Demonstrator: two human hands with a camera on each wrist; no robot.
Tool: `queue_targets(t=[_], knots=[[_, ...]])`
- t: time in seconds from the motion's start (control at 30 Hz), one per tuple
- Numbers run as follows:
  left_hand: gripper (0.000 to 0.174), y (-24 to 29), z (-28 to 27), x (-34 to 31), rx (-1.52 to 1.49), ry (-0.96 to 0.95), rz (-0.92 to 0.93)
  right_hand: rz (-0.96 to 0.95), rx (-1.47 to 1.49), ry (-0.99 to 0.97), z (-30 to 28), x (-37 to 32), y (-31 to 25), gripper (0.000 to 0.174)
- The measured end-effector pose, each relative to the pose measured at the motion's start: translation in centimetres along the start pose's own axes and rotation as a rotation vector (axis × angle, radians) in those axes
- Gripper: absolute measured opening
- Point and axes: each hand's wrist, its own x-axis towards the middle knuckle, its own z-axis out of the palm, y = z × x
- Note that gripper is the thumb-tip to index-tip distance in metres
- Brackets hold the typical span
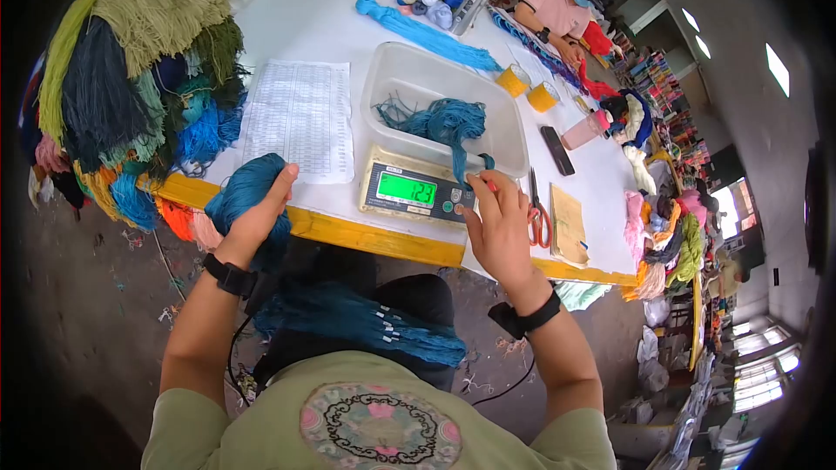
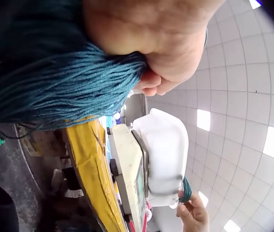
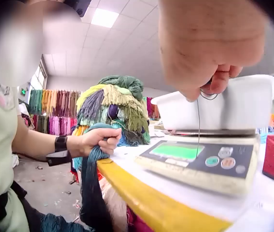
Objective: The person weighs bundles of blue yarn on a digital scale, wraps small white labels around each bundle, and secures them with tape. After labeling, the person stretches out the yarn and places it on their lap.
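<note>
My left hand [image 1: 264, 209] grips a thick hank of teal yarn [image 1: 233, 196] at the table's front edge; in the right wrist view the hank hangs down from that fist. My right hand [image 1: 503, 235] is at the near right corner of a white plastic tub [image 1: 409, 70], its thumb and fingers pinching the end of teal strands [image 1: 459, 161] that run over the rim. A thin thread [image 3: 198, 125] dangles below these fingers. Loose teal yarn [image 1: 448, 122] lies inside the tub, which sits on a digital scale [image 1: 370, 196] with a lit green display.
More teal yarn [image 1: 374, 322] with white bands lies across the lap. A printed sheet [image 1: 296, 122] and a tall heap of coloured hanks [image 1: 113, 61] are left. Scissors [image 1: 540, 222], a brown notepad [image 1: 568, 222] and a black phone [image 1: 557, 150] lie right. Another person [image 1: 549, 13] sits across.
</note>
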Motion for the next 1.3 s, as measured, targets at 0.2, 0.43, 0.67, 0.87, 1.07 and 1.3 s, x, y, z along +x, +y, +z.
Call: queue_targets(t=[0.2, 0.43, 0.67, 0.87, 1.07, 1.3], knots=[[0.035, -0.3, 0.3, -0.4, 0.108, 0.022, 0.083, 0.113, 0.168, 0.119, -0.6, -3.1, 0.0, 0.043], [0.034, -0.4, 0.5, -0.6, 0.208, 0.031, 0.174, 0.146, 0.214, 0.158, -0.9, -3.0, 0.2, 0.039], [0.034, 0.5, 0.4, -1.0, 0.243, 0.027, 0.186, 0.141, 0.223, 0.163, -0.4, -2.6, 0.5, 0.038], [0.034, 1.1, 0.4, -1.4, 0.287, 0.026, 0.192, 0.135, 0.171, 0.148, 0.3, -1.0, 0.6, 0.038], [0.034, 0.8, 0.3, -1.4, 0.365, 0.043, 0.258, 0.1, -0.141, 0.128, 1.2, 1.2, -0.7, 0.029], [0.045, 2.7, 3.4, -5.8, -0.405, -0.207, -0.062, 0.697, 1.286, 0.245, -1.8, -0.7, -2.6, 0.009]])
